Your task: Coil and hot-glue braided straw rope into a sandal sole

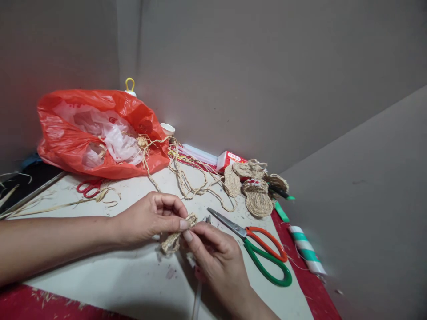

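Note:
Between my two hands is a small looped piece of braided straw cord (171, 244), pale tan. My left hand (155, 218) pinches it from the left with thumb and forefinger. My right hand (216, 253) grips it from the right, thumb tip against the left thumb. Part of the piece is hidden behind my fingers. Just right of my right hand lie scissors (245, 233) with one orange and one green handle. Beyond my hands, a long braided straw cord (187, 184) trails in loose loops from a red plastic bag (66, 133).
Several coiled straw pieces (258, 200) lie at the back right, beside a red and white box (230, 160). Small red scissors (89, 188) rest by the bag. A green and white striped roll (307, 250) sits at the right edge. A white cup (167, 129) stands behind.

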`<action>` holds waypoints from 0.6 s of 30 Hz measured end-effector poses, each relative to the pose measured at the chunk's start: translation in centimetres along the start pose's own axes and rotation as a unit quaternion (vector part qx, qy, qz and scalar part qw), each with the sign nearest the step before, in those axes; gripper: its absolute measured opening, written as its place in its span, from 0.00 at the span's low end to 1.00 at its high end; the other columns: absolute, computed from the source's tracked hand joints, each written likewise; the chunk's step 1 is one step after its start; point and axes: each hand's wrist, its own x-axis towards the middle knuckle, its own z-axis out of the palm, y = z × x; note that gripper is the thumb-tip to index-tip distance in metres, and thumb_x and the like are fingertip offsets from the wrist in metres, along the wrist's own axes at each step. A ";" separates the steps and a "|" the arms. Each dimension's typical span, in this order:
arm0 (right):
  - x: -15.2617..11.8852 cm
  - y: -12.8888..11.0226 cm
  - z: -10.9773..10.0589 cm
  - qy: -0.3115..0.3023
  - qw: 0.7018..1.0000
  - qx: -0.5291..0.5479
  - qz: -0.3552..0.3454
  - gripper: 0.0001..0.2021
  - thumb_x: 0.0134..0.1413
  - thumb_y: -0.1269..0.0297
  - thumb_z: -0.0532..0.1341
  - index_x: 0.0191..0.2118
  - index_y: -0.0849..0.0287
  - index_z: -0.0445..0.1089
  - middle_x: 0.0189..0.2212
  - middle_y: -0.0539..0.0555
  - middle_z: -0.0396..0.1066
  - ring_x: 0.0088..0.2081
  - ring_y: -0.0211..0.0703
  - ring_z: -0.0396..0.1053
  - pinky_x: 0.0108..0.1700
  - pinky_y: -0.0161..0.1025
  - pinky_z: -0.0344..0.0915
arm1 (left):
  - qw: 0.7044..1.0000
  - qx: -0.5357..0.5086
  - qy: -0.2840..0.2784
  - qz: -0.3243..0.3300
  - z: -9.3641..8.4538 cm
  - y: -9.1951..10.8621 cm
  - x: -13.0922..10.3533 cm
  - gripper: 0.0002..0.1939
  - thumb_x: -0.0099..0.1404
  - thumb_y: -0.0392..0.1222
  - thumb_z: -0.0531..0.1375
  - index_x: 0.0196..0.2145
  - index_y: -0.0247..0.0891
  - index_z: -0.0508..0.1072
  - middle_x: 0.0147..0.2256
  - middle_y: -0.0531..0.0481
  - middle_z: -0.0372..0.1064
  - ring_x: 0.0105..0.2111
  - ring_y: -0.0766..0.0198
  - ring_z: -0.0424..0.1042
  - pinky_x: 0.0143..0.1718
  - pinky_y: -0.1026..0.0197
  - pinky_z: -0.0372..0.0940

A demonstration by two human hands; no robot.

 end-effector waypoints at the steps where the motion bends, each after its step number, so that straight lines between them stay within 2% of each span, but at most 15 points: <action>1: 0.1 0.0 0.0 0.008 1.000 0.016 0.022 0.11 0.57 0.61 0.61 0.27 0.59 0.70 0.19 0.46 0.65 0.20 0.32 0.60 0.21 0.28 0.57 | 1.000 -0.005 0.000 -0.002 0.0 0.0 0.0 0.10 0.57 0.40 0.67 0.29 0.33 0.71 0.25 0.56 0.66 0.26 0.72 0.63 0.29 0.69 0.58; 4: 0.3 -0.2 -0.3 -0.024 0.992 0.075 0.102 0.14 0.54 0.56 0.62 0.24 0.60 0.68 0.17 0.47 0.65 0.19 0.33 0.60 0.22 0.30 0.58 | 1.000 -0.014 -0.003 -0.009 0.0 0.0 -0.1 0.12 0.56 0.42 0.68 0.29 0.33 0.70 0.27 0.54 0.68 0.28 0.71 0.65 0.32 0.68 0.59; 6: 0.5 -0.4 -0.7 -0.073 0.979 0.112 0.156 0.15 0.52 0.55 0.64 0.25 0.62 0.69 0.17 0.47 0.66 0.19 0.32 0.61 0.22 0.30 0.59 | 0.999 -0.027 -0.002 -0.020 -0.1 0.1 0.0 0.13 0.56 0.44 0.68 0.30 0.34 0.70 0.25 0.55 0.68 0.25 0.72 0.64 0.28 0.69 0.57; 8: 0.7 -0.6 -1.3 -0.101 0.969 0.137 0.180 0.13 0.47 0.56 0.68 0.28 0.62 0.73 0.21 0.50 0.71 0.21 0.33 0.64 0.24 0.30 0.63 | 0.998 -0.050 -0.004 -0.030 -0.2 0.1 0.2 0.15 0.55 0.46 0.68 0.30 0.34 0.68 0.23 0.55 0.68 0.23 0.72 0.64 0.26 0.69 0.56; 10: 0.8 -0.5 -1.9 -0.067 0.972 0.145 0.171 0.10 0.45 0.59 0.70 0.29 0.61 0.75 0.22 0.50 0.73 0.22 0.33 0.66 0.25 0.30 0.65 | 0.997 -0.070 -0.014 -0.041 -0.2 0.1 0.2 0.16 0.55 0.47 0.68 0.31 0.35 0.67 0.23 0.53 0.70 0.24 0.69 0.67 0.28 0.68 0.58; 12: 0.8 -0.2 -2.4 0.013 0.977 0.157 0.143 0.08 0.46 0.60 0.70 0.28 0.59 0.75 0.21 0.49 0.73 0.21 0.33 0.67 0.24 0.30 0.66 | 0.995 -0.080 -0.024 -0.052 -0.1 0.1 0.2 0.17 0.55 0.48 0.69 0.31 0.36 0.67 0.24 0.51 0.72 0.25 0.68 0.70 0.28 0.67 0.60; 14: 0.8 0.3 -2.5 0.073 0.971 0.193 0.119 0.07 0.47 0.62 0.70 0.32 0.57 0.77 0.22 0.48 0.72 0.21 0.33 0.67 0.24 0.30 0.66 | 0.995 -0.082 -0.034 -0.055 0.0 0.1 0.1 0.17 0.55 0.48 0.69 0.31 0.35 0.67 0.25 0.50 0.72 0.25 0.68 0.70 0.28 0.67 0.61; 15: 0.7 0.5 -2.4 0.072 0.966 0.221 0.112 0.09 0.46 0.63 0.71 0.36 0.55 0.77 0.24 0.48 0.72 0.23 0.34 0.68 0.26 0.30 0.68 | 0.994 -0.082 -0.041 -0.053 0.0 0.0 0.0 0.17 0.55 0.48 0.68 0.31 0.35 0.68 0.26 0.50 0.72 0.25 0.68 0.70 0.29 0.67 0.61; 18: 0.7 1.0 -1.7 -0.013 0.944 0.306 0.119 0.15 0.45 0.65 0.72 0.42 0.50 0.77 0.28 0.48 0.74 0.26 0.36 0.72 0.30 0.33 0.70 | 0.994 -0.078 -0.060 -0.045 0.2 -0.4 -0.2 0.16 0.56 0.48 0.68 0.31 0.34 0.69 0.28 0.50 0.72 0.27 0.69 0.70 0.31 0.66 0.63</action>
